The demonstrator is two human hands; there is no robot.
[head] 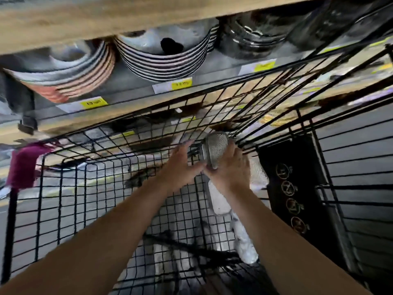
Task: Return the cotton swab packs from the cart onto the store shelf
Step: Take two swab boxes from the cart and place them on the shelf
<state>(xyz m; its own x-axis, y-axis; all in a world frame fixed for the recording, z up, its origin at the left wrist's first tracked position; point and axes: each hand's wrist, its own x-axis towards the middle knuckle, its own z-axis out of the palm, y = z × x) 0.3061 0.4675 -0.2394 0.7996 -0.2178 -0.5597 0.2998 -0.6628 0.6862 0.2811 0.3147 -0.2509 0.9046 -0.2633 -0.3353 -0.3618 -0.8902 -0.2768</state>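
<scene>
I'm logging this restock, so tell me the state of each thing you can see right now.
Right hand: gripping a pack, lifted above the cart.
Left hand: open, fingertips at the pack.
Cart: more packs lying inside.
Shelf: stacked with bowls.

Nothing here can be read with certainty. Yellow price tags (pixel 181 84) on the shelf edge (pixel 136 99) at centre left carry blurred digits (illegible), and round gold emblems (pixel 287 187) on a black panel (pixel 297 167) at right are smeared.

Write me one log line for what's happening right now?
stage: picking from wire cart | right hand: gripping cotton swab pack | left hand: open, touching pack | more packs in cart | shelf: stacked plates
</scene>
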